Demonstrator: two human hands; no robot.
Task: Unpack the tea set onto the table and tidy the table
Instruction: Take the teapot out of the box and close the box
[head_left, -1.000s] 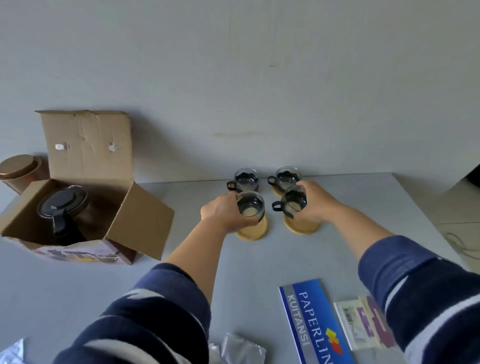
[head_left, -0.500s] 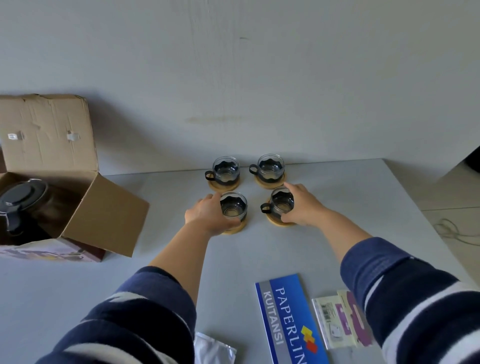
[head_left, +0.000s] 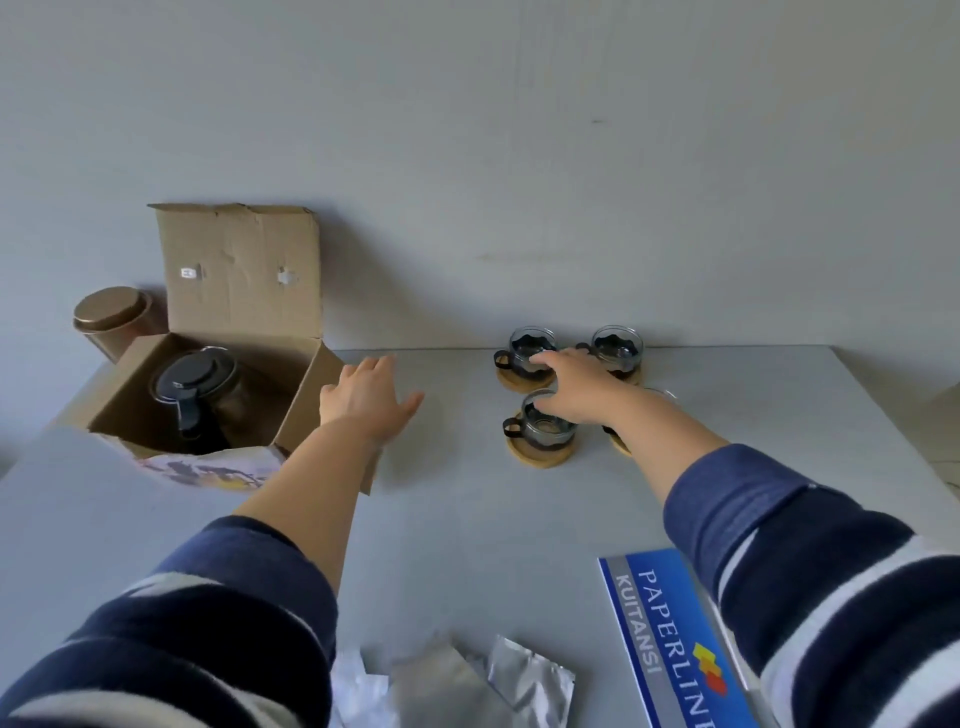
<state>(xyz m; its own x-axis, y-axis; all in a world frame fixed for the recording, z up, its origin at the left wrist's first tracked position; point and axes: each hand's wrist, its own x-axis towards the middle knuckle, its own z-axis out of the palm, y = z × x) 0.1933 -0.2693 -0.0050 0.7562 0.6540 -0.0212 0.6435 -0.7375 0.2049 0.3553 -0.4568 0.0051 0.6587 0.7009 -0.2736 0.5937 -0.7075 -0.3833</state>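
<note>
Mostly done | four cups (head_left: 543, 428) on surface (head_left: 457, 514) | teapot (head_left: 195, 395) boxed (head_left: 228, 291) | wrappers (head_left: 467, 680) left | left grip (head_left: 363, 397) open, empty | right grip (head_left: 576, 387) open over cups

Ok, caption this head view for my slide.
Left hand reaches toward boxed teapot; right hand hovers over four cups.

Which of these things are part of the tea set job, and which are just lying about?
Tea set job:
teapot
cardboard box
glass cups
wooden coasters

Lying about:
blue receipt book
foil packets
copper tin
</note>
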